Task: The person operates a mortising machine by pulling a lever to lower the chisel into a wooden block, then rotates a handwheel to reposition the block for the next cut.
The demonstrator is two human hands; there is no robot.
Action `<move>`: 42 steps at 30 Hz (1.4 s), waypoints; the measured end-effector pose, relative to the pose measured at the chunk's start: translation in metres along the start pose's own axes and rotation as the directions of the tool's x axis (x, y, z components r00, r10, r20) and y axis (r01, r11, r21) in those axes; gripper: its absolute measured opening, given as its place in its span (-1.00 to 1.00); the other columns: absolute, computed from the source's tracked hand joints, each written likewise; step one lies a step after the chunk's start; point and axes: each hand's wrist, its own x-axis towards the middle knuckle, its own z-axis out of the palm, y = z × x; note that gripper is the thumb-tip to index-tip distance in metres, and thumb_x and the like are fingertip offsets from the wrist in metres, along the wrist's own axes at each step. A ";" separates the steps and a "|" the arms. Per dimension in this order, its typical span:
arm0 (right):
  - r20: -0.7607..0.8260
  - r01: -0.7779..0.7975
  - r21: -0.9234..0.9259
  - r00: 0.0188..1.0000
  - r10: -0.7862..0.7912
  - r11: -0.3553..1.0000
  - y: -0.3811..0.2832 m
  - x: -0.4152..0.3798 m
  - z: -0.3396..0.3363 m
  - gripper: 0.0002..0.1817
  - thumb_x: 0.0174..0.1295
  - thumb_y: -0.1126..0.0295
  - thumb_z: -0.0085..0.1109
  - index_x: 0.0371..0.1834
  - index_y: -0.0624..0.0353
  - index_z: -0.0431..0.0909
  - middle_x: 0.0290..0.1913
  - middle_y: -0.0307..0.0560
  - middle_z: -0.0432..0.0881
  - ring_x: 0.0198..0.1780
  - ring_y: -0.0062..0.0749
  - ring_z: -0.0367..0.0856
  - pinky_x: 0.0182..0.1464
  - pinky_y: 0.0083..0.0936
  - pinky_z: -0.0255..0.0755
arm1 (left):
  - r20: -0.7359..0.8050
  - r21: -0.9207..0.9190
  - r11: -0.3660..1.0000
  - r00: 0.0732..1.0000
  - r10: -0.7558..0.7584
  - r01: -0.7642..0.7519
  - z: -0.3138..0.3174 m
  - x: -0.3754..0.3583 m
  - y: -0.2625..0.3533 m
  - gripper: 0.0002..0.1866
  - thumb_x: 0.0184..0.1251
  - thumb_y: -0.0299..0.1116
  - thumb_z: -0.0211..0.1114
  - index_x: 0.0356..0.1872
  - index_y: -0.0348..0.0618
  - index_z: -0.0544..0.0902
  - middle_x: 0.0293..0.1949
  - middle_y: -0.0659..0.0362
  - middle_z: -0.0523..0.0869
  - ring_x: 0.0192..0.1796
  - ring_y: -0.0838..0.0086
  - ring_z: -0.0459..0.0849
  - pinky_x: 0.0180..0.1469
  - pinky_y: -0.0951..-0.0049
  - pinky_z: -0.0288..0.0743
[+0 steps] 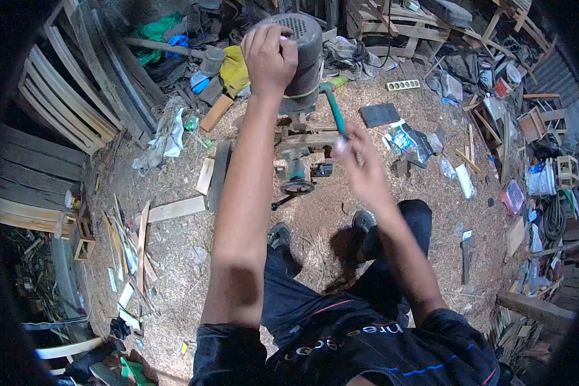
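My left hand (270, 58) has its fingers curled over the near left edge of a grey cylindrical motor housing (304, 48) with a vented top. A green lever (334, 109) sticks out from the right side of this upright machine and slopes down toward me. Around its lower end my right hand (361, 164) is closed, slightly blurred by motion. Beneath the motor lies a wooden piece (312, 139) across the machine. Lower still are a green metal part (295, 166) and a dark handwheel (297, 186). The motor and my left arm hide much of the machine.
Sawdust covers the ground around my feet. Boards (174, 210) and thin offcuts (143, 248) lie at left, with curved slats (64, 96) stacked beyond. A dark flat block (379, 115) and a power strip (403, 85) lie at right. Scrap wood (399, 29) piles up at the back.
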 end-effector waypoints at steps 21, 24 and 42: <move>-0.322 0.361 -0.156 0.861 -0.393 0.920 0.067 0.377 0.044 -0.63 0.39 0.07 0.15 -0.03 0.15 0.65 -0.19 0.23 0.71 -0.10 0.25 0.66 -0.12 -0.07 0.54 | -0.062 -0.102 0.987 0.991 0.116 -0.122 -0.001 0.054 -0.017 -0.77 0.22 -0.35 0.11 -0.38 -0.14 0.75 -0.33 0.10 0.75 -0.23 0.20 0.70 -0.08 0.31 0.53; -0.311 0.241 -0.126 0.911 -0.269 0.962 0.086 0.377 0.052 -0.62 0.34 0.04 0.23 -0.06 0.12 0.73 -0.24 0.24 0.73 -0.12 0.21 0.70 -0.11 -0.11 0.56 | -0.063 -0.098 0.989 0.993 0.103 -0.109 -0.001 0.053 -0.014 -0.76 0.23 -0.34 0.11 -0.39 -0.15 0.75 -0.33 0.10 0.75 -0.23 0.20 0.70 -0.08 0.31 0.53; -0.320 0.051 0.015 0.946 -0.043 0.999 0.194 0.260 0.056 -0.58 0.46 0.18 0.05 0.09 0.36 0.59 -0.02 0.26 0.71 0.12 0.07 0.66 0.19 -0.25 0.45 | -0.148 -0.115 0.993 0.989 -0.016 -0.002 -0.028 0.020 -0.002 -0.64 0.41 -0.29 0.13 0.12 -0.27 0.59 0.08 -0.09 0.62 0.19 0.03 0.54 0.30 0.13 0.33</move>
